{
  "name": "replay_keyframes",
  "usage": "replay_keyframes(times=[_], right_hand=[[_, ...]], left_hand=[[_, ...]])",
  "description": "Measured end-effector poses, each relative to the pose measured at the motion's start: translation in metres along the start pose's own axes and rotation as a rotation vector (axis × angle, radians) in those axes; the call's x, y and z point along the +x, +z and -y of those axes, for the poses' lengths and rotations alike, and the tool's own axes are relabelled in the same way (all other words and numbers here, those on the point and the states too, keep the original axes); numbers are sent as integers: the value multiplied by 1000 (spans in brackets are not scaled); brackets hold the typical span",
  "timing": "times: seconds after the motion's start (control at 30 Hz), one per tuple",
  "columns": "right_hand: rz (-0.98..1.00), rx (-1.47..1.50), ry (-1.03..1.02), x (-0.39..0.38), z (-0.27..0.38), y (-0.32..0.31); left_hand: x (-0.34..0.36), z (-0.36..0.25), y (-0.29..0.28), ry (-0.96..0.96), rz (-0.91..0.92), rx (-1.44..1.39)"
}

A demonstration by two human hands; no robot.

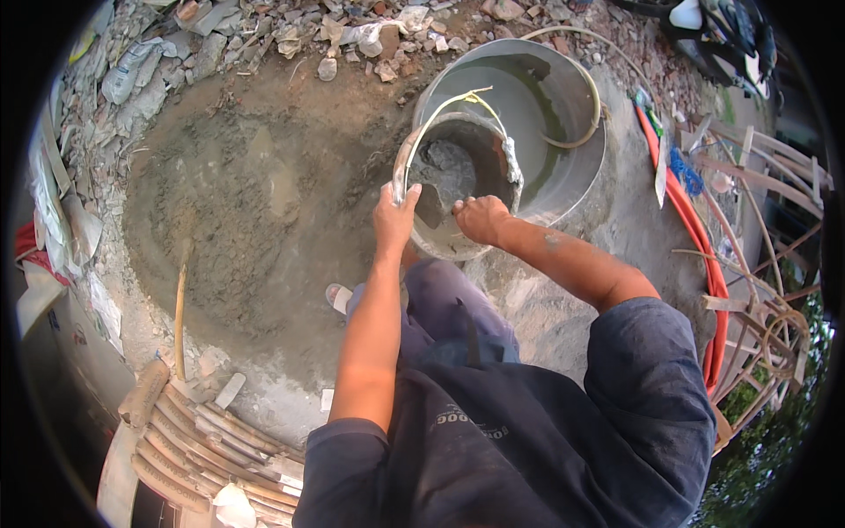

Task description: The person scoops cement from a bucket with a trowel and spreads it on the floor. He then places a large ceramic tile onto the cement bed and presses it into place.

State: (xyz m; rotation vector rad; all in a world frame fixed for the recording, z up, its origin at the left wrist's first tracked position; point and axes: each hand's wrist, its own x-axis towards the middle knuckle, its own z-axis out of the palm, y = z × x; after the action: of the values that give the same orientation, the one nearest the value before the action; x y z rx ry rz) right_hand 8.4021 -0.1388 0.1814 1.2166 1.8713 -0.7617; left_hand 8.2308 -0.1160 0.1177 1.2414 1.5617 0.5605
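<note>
A mortar-stained bucket (510,195) stands in front of me, with wet grey mortar (449,167) inside. My left hand (393,216) is closed on its left rim, beside the pale looped handle (431,114). Over the near part of the opening, my right hand (481,218) is closed in a fist. It appears to grip a trowel, whose dull blade (429,208) points left inside the bucket; the handle is hidden by my fingers. Right behind the bucket stands a wide metal drum (591,167) holding murky water.
A spread of wet mortar (238,202) lies on the ground at left, with a wooden handle (181,308) standing out of it. Rubble (387,44) lines the far side. An orange hose (695,238) runs along the right. Stacked curved pieces (198,440) sit at lower left.
</note>
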Motion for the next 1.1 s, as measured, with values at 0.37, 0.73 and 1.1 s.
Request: replay_keyframes(times=[0.37, 0.73, 1.1], right_hand=[[-10, 70, -110, -7, 42, -10], [-8, 363, 165, -47, -18, 30], [57, 599, 258, 9, 19, 45]], left_hand=[[13, 17, -2, -86, -193, -144], [15, 11, -4, -20, -217, -94], [18, 14, 7, -143, -282, -54]])
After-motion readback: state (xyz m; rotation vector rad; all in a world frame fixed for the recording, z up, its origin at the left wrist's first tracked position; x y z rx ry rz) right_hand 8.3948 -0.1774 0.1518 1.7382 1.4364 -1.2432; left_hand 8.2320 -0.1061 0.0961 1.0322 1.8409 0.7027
